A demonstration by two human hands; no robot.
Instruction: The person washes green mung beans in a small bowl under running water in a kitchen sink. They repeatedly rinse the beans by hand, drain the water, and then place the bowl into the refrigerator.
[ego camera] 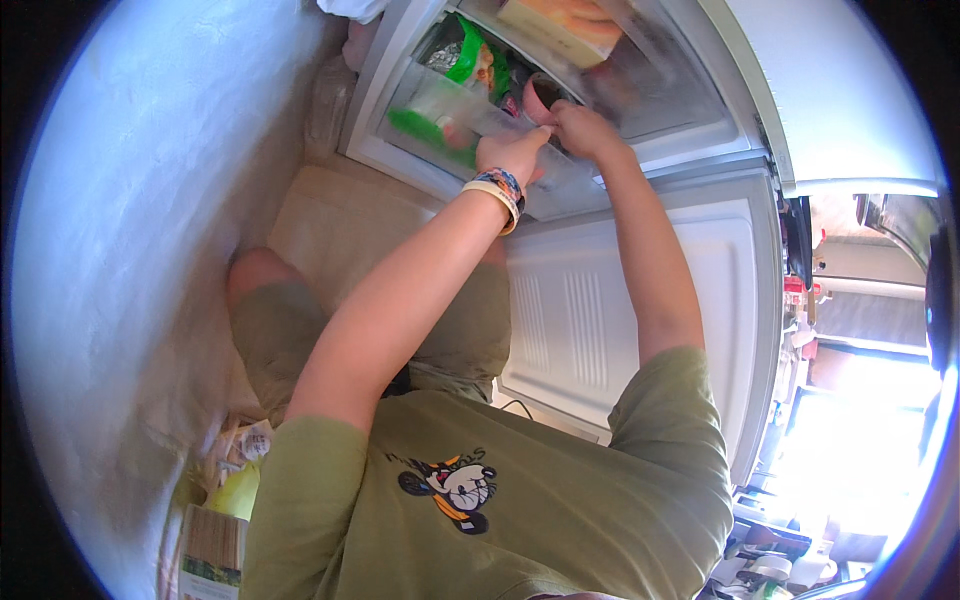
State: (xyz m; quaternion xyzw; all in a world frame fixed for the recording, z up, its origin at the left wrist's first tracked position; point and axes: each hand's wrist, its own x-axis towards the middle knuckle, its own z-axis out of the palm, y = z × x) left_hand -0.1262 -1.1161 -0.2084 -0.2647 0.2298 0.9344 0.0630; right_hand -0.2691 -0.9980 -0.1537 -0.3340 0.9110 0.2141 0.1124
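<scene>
A translucent freezer drawer (450, 105) is pulled partly out in front of me. My left hand (514, 156), with bracelets at the wrist, grips its front edge, and the thumb points toward my other hand. Inside the drawer, a pink bowl (534, 99) with dark contents or a dark inside is tilted. My right hand (586, 131) pinches this bowl near its rim, close to the drawer front; its fingertips are partly hidden. Left of the bowl lie a green plastic bag of food (480, 64) and a foil-like silvery packet (444, 56).
Above is another translucent drawer (652, 82) containing a cardboard box (562, 30). The white freezer door (592, 292) stands open at my right, beside my arm. A pale wall (150, 187) rises close on my left. Bags and a printed box (211, 551) sit behind my left side.
</scene>
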